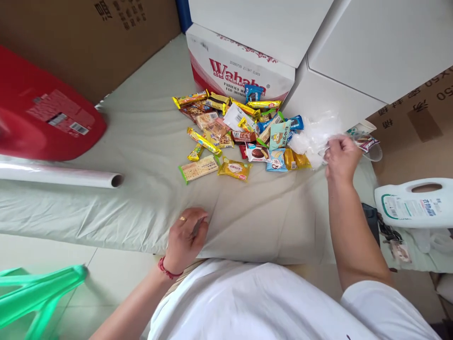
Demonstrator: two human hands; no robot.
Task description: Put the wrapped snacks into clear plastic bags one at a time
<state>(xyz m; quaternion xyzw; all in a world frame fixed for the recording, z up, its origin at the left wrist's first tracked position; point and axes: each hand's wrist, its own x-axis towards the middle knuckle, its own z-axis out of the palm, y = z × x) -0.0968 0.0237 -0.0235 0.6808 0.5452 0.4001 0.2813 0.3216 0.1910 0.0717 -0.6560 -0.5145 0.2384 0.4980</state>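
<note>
A heap of wrapped snacks [244, 127] lies on a pale sheet [148, 141] spread over the floor. My right hand [340, 156] reaches to the right end of the heap, fingers closed on a clear plastic bag [318, 132]. My left hand [186, 238] rests near the sheet's front edge, its fingers curled and pinched together; what they hold, if anything, I cannot make out. It wears a ring and a red wrist cord. Loose packets, a green-edged cracker pack [198, 169] and a yellow one [234, 169], lie between the two hands.
A Wahaha carton [233, 68] and white boxes [371, 47] stand behind the heap. A red plastic item [38, 113] and a roll of clear film [60, 175] lie at the left. A white detergent jug [414, 203] lies at the right, a green stool [35, 293] at lower left.
</note>
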